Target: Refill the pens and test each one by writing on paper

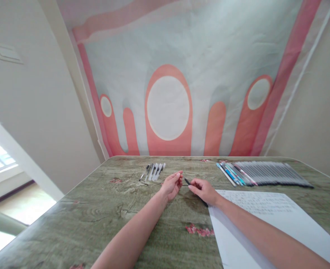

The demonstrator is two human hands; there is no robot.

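Note:
Held in my right hand (203,191) is a slim black pen (187,181); its narrow end points up and left, and its dark rear end shows below the palm. Just left of that narrow end, the fingertips of my left hand (173,186) are pinched together. Whatever they hold, if anything, is too small to make out. Both hands are over the middle of the table, close together but apart. Under my right wrist lies a white sheet of paper (254,231) with lines of handwriting across its upper part.
Several clear and white pen parts with black pieces (155,172) lie at the back left of the wood-patterned table (103,220). Coloured pens (231,173) and a long row of clear, black-ended pens (274,173) lie at the back right. Behind stands a patterned wall covering (204,59).

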